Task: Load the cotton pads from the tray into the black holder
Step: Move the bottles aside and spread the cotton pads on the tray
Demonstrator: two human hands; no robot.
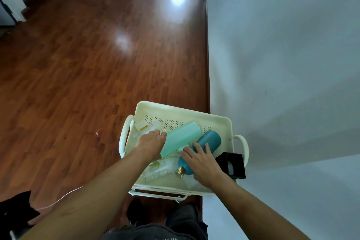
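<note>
A cream perforated tray on a cart stands by the wall. The black holder hangs at its right rim, with something white showing in its opening. My left hand reaches into the tray's left side, fingers curled down beside a light green bottle; what it touches is hidden. My right hand lies flat, fingers spread, on a dark teal bottle with a gold cap. Clear wrapped packets lie at the tray's left, and more clear packets at the front.
The cart stands against a pale wall on the right. Brown wooden floor spreads to the left and ahead. A white cable and dark cloth lie on the floor at lower left.
</note>
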